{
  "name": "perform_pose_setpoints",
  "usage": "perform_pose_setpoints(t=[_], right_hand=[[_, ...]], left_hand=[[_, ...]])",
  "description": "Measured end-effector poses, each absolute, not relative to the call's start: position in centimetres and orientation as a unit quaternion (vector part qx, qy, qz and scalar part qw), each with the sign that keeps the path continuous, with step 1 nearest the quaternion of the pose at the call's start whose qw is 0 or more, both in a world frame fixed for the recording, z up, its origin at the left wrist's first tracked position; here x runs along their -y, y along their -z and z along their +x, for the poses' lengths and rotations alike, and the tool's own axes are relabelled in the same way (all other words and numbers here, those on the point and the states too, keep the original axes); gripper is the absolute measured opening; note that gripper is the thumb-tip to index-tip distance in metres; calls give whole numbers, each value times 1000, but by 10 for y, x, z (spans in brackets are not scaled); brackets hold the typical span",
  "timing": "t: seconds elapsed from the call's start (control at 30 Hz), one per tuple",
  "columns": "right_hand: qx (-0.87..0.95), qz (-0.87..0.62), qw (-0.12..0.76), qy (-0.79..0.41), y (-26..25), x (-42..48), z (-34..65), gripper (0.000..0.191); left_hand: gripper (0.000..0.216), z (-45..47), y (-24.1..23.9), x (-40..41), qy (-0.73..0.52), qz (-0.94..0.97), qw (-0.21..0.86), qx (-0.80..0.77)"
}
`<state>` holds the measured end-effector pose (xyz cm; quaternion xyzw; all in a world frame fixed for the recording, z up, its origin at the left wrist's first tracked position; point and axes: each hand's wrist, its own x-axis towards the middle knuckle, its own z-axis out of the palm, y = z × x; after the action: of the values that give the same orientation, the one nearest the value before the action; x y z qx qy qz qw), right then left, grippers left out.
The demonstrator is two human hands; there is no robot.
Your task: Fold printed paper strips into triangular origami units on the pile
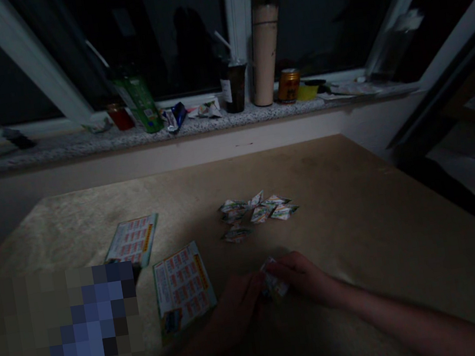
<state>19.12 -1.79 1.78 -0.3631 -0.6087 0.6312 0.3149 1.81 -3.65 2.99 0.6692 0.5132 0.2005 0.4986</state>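
Note:
Near the front of the table, a folded piece of printed paper (pixel 275 284) sits between my two hands. My left hand (pixel 241 299) is closed on its left edge. From the right, my right hand (pixel 303 276) pinches the paper's upper right part. Dim light hides the fingertips' exact grip. Just beyond lie several small folded printed papers (pixel 261 214), pointed in shape and grouped loosely, some touching. A flat printed sheet (pixel 186 284) with red text blocks rests left of my left hand, and a similar sheet (pixel 135 239) is farther back.
Behind the brown table (pixel 331 182) runs a speckled windowsill (pixel 198 125). On it stand a green can (pixel 141 106), a dark cup (pixel 233 86) with a straw, a tall beige bottle (pixel 265 58), a gold can (pixel 288 86) and crumpled wrappers (pixel 175 117). The lower left is pixelated.

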Motion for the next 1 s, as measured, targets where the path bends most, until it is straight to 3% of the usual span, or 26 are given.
perform_pose_setpoints(t=[0.2, 0.4, 0.63, 0.8, 1.0], right_hand=[[592, -348, 276, -673, -14, 23, 188, 39], [604, -282, 251, -702, -13, 23, 190, 40], [662, -315, 194, -652, -12, 25, 192, 44], [609, -366, 238, -662, -16, 27, 189, 59], [617, -391, 249, -636, -15, 28, 188, 60]], left_hand=[[50, 17, -29, 37, -254, 664, 453, -538], [59, 17, -29, 37, -267, 657, 528, -467], [60, 19, -30, 37, -243, 681, 483, -494], [58, 17, -30, 38, -242, 669, 449, -541], [54, 11, -22, 38, -248, 664, 464, -531]])
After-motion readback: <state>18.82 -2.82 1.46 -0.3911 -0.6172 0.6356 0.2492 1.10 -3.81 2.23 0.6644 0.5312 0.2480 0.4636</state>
